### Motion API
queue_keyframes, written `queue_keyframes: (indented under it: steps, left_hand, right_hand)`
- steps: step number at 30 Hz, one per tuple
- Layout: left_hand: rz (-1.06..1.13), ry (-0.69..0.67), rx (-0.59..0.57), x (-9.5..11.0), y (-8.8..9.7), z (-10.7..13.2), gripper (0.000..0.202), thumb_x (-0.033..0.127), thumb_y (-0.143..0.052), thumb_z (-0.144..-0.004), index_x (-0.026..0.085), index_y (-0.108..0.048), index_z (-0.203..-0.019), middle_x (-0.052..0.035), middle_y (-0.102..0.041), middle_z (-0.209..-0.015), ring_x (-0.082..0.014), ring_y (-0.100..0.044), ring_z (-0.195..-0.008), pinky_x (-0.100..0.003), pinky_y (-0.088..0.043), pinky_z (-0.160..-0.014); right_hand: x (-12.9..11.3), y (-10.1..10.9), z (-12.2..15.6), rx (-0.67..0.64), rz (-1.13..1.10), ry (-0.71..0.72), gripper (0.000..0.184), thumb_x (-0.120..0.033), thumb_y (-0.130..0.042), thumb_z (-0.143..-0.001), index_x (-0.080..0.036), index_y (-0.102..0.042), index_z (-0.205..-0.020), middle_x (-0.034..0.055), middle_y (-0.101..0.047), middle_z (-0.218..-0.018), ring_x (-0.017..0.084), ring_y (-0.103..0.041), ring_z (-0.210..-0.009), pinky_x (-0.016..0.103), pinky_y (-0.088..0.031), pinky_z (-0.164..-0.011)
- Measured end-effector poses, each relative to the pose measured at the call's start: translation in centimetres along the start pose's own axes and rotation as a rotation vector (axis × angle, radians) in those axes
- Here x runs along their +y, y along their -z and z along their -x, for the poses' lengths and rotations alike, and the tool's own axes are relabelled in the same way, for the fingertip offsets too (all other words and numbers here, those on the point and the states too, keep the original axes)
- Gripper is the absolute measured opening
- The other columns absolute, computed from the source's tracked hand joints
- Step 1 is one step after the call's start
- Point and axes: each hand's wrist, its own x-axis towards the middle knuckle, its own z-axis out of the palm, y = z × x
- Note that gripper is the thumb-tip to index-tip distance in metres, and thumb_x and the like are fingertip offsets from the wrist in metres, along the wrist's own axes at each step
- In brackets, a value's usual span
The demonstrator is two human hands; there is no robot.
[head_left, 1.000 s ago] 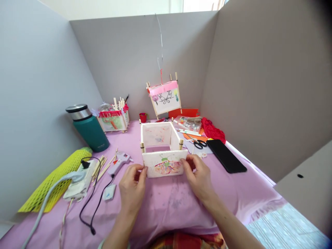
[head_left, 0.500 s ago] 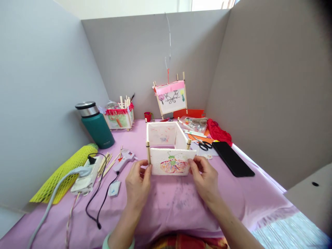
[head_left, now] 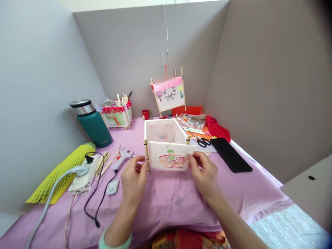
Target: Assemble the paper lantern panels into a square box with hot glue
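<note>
The head view shows a paper lantern frame (head_left: 166, 145) standing mid-table, its painted front panel pinched at the left edge by the left hand (head_left: 133, 180) and at the right edge by the right hand (head_left: 204, 174), each grip clenched on it, with bare purple table (head_left: 168, 204) in front and a glue gun (head_left: 121, 157) and black phone (head_left: 230, 154) flanking.

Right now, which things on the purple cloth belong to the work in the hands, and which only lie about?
In hand:
left hand
right hand
white painted paper panel
square paper box frame on wooden sticks

Lying about:
white glue gun
loose wooden sticks
black scissors
green steel-lidded flask
black flat phone
</note>
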Motion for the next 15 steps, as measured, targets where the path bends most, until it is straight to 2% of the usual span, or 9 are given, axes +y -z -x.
queue_keyframes:
  steps: [5, 11, 15]
  left_hand:
    - [-0.073, -0.025, 0.009, 0.3, 0.5, -0.4, 0.016, 0.033, -0.057, -0.084, 0.020, -0.061, -0.092, -0.0006, -0.067, -0.077, -0.0140, -0.062, -0.058, -0.027, -0.049, -0.057]
    - [-0.055, -0.072, 0.005, 0.4, 0.6, -0.5, 0.016, 0.032, -0.058, -0.084, 0.019, -0.061, -0.094, -0.0009, -0.066, -0.081, -0.0129, -0.062, -0.059, -0.025, -0.048, -0.054]
    - [-0.064, -0.117, 0.062, 1.2, 0.7, -0.6, 0.022, 0.031, -0.061, -0.082, 0.018, -0.059, -0.100, -0.0019, -0.064, -0.087, -0.0113, -0.059, -0.060, -0.022, -0.046, -0.048]
  right_hand:
    - [-0.3, 0.0, 0.1, -0.019, -0.001, 0.024, 0.015, -0.033, -0.056, -0.088, -0.021, -0.059, -0.080, -0.0002, -0.063, -0.071, 0.014, -0.058, -0.061, 0.027, -0.044, -0.059]
    - [-0.6, 0.1, 0.1, -0.007, -0.002, 0.035, 0.014, -0.031, -0.055, -0.089, -0.021, -0.059, -0.080, 0.0004, -0.063, -0.071, 0.015, -0.057, -0.062, 0.027, -0.043, -0.058]
    - [-0.6, 0.0, 0.2, -0.032, -0.023, 0.035, 0.011, -0.029, -0.055, -0.088, -0.020, -0.059, -0.082, 0.0005, -0.063, -0.074, 0.014, -0.057, -0.064, 0.026, -0.044, -0.061]
